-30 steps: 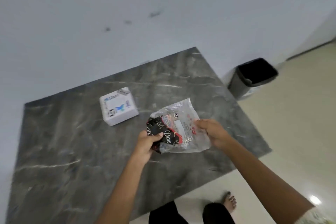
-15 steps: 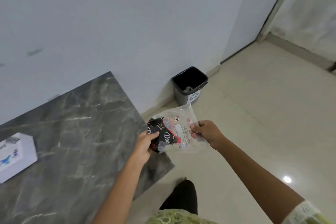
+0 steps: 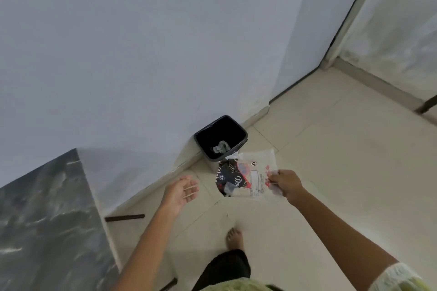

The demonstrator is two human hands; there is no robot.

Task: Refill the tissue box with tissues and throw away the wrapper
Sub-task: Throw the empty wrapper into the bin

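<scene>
head view: looks down at a pale tiled floor (image 3: 331,172) beside a white wall (image 3: 142,54); nothing of the tissue box shows here.
table: the grey marbled table (image 3: 42,220) fills the lower left corner, well apart from both hands.
bin: a small black bin (image 3: 238,129) stands on the floor against the wall, mouth open and facing up, with a crumpled pale scrap lying inside.
wrapper: the empty wrapper (image 3: 246,177), part clear film and part black print, hangs in the air just this side of the bin's near rim, not yet over the opening.
right hand: the right hand (image 3: 285,184) is pinched closed on the wrapper's right edge and alone carries it.
left hand: the left hand (image 3: 182,192) is spread, fingers apart, palm up, holding nothing and clear of the wrapper.
step in hand: by my reading, the throw-away, close to its end.
doing it well: carry the film forward until it hangs fully above the dark opening before letting go; limp plastic drifts and catches on a rim, so lower it inside the mouth, and perhaps bunch it first.
risk: released from where it hangs, it would likely land on the tiles short of the bin.
</scene>
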